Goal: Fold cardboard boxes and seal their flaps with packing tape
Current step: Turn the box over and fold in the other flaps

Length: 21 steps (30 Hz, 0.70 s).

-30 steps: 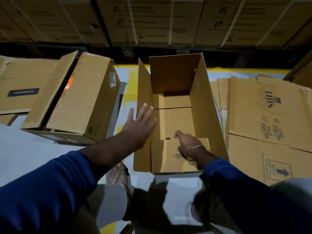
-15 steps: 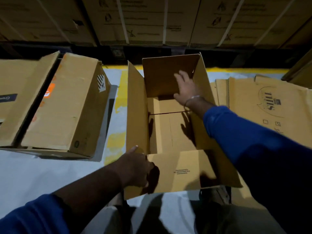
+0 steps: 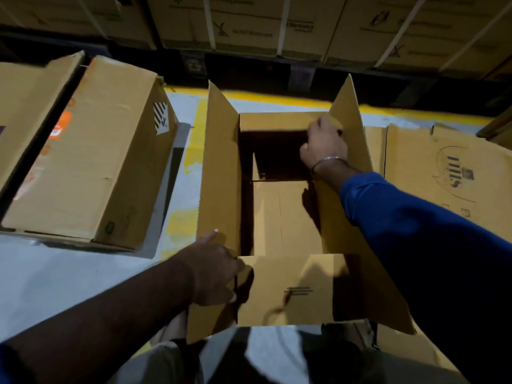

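Surface: pale grey floor [image 3: 69, 273], painted yellow line [image 3: 194, 139] running along it left of the left-hand fingers, with a second yellow band across the far side beyond the right-hand fingers. Room dim. Far wall taken up by stacked cartons [image 3: 249, 20] bound with pale straps; print on them too blurred to read.

Task item: open cardboard box [image 3: 279, 217] on the floor straight ahead, between both hands. Long side flaps stand up on either side. Near end flap [image 3: 293, 289] folded in, roughly level, just right of the left-hand fingers. Far end flap [image 3: 274, 121] also tipped inward, under the right-hand fingers.

Left hand [image 3: 213, 270]: fingers curled on the near left corner of the box where side flap meets near flap; index finger extended along the side flap. Gripping.

Right hand [image 3: 324, 145]: reaches across the opening; fingers bent over the far flap's edge near its right corner, thumb under it. Metal bangle [image 3: 328, 161] on the wrist; blue sleeve [image 3: 415, 231] behind it.

Writing: two small printed lines on the near flap, illegible. Left of the left hand, a closed box [image 3: 91, 167] lying on its side carries an orange label [image 3: 59, 128] and a black-and-white striped sticker [image 3: 161, 117]; text unreadable. Right of the right-hand fingers, flattened cardboard [image 3: 443, 167] with a round dark logo, letters not legible.
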Tool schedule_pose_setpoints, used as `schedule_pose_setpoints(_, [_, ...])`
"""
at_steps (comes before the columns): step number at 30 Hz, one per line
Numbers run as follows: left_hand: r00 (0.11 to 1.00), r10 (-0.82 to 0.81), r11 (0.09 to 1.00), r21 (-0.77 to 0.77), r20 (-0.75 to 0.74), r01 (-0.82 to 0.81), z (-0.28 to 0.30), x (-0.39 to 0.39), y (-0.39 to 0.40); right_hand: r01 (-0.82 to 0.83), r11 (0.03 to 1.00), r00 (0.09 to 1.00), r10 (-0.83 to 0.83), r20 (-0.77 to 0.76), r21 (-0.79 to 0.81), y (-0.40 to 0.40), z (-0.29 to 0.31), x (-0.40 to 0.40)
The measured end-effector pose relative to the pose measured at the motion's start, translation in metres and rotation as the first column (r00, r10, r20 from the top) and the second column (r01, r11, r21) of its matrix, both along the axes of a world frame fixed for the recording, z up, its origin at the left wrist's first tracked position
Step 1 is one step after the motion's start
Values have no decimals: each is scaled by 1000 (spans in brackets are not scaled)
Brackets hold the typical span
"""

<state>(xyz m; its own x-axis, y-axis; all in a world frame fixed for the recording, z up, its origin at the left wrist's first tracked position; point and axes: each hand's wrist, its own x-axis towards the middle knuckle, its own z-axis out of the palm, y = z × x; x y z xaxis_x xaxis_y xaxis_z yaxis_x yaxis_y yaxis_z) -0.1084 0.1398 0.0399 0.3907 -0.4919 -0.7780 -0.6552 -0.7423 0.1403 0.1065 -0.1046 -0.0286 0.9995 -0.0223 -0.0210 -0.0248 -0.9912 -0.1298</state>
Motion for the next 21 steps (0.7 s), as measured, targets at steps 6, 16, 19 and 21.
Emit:
schedule_pose_setpoints(6, [947,201,978,-102,252,-181,36,20,7,-52,999,924,52,-379,9,-6,-42,-19])
schedule_pose_setpoints(16, [171,834,55,-229,-525,-972,39,16,5,-168,953,975,199,-102,252,-11,24,-43])
schedule_pose_setpoints(19, [99,770,-33,-194,-630,-980,40,9,-20,-142,935,964,55,262,326,-33,66,-74])
schedule_pose_setpoints(21, [108,757,-62,-235,-644,-970,34,3,-36,2,906,932,-155,327,423,-57,79,-92])
